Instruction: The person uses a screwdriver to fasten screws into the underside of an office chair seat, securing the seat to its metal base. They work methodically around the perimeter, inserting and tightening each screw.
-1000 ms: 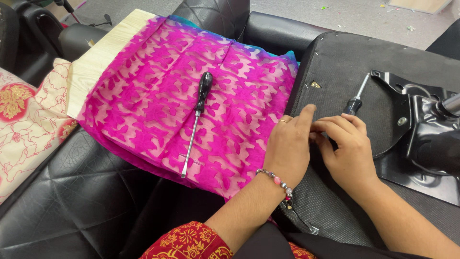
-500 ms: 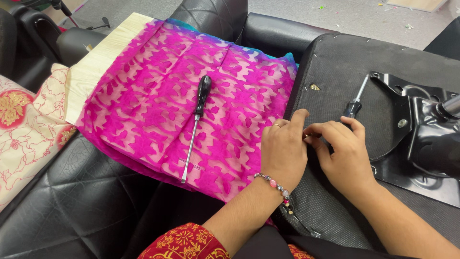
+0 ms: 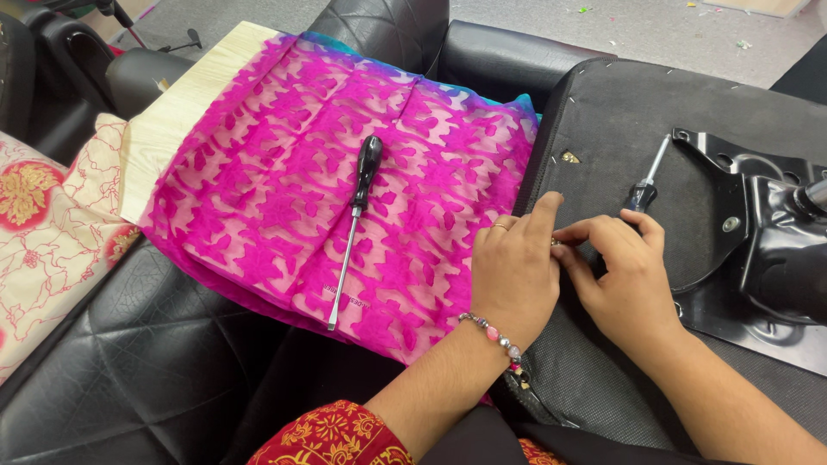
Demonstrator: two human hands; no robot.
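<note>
Black quilted leather lay under everything, with a folded pink patterned cloth (image 3: 345, 198) spread over a pale wooden board (image 3: 185, 112). We kept our left hand (image 3: 515, 275) and right hand (image 3: 624, 271) on the upturned seat base (image 3: 603, 103), fingertips pinched together on something too small to tell. One screwdriver (image 3: 642, 188) lay just beyond our right hand; a longer screwdriver (image 3: 353, 224) rested on the cloth.

Bright, even overhead light; soft shadows, sharp focus throughout.
</note>
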